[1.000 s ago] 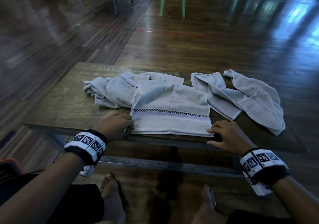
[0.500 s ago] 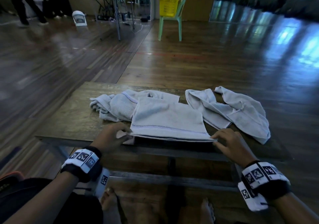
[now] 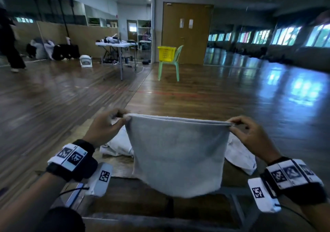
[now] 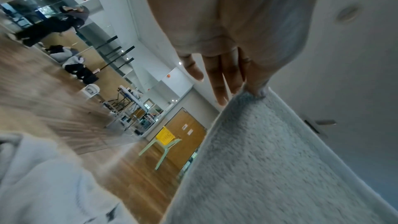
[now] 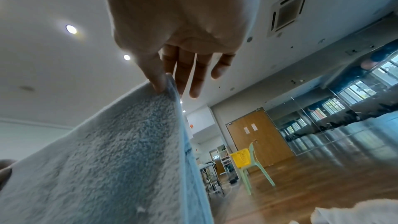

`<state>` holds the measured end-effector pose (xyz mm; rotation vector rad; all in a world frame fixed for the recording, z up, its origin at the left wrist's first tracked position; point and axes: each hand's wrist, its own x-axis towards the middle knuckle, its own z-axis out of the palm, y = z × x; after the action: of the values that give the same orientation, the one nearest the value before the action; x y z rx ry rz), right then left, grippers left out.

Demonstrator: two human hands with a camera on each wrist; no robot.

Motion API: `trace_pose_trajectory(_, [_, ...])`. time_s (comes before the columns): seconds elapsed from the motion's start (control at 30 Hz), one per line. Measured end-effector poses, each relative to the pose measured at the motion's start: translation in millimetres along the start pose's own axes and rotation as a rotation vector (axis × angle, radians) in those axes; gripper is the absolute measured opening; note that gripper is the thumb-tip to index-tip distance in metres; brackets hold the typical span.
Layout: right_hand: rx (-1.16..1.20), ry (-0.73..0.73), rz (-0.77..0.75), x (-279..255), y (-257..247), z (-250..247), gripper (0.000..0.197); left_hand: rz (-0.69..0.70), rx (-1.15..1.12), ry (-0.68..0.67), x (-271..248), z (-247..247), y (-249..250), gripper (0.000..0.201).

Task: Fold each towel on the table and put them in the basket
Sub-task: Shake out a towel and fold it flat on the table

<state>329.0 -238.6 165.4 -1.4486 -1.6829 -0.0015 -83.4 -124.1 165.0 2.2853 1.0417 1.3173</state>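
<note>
Grey towel (image 3: 178, 153) hanging, top corners pinched by left hand (image 3: 105, 128), right hand (image 3: 250, 135) fingers (image 5: 155, 74)

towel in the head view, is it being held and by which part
Yes. The folded towel hangs from its two top corners: the left hand pinches the left corner, the right hand pinches the right one.

Black wrist straps (image 3: 75, 162) carry white blocks printed with black square markers.
</note>
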Motion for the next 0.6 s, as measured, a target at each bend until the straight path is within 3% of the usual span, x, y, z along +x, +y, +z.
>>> trace_pose_trajectory(0.23, [0.054, 0.004, 0.019, 10.5, -12.0, -16.6, 0.025, 0.086, -0.004, -0.063, 14.5, -16.2, 8.4, 0.019])
trace_pose_trajectory(0.37, [0.024, -0.074, 0.087, 14.3, 16.1, 11.9, 0.036, 0.049, 0.064, -0.136, 15.0, 0.5, -23.1, 0.011])
trace_pose_trajectory(0.43, [-0.004, -0.106, 0.125, 20.7, 30.9, 31.1, 0.038, 0.027, 0.12, -0.161, 17.7, 15.7, -42.5, 0.02])
trace_pose_trajectory(0.6, [-0.098, -0.165, 0.224, 46.8, 67.1, 79.1, 0.025, -0.049, 0.301, -0.133, 35.0, 51.6, -84.2, 0.005])
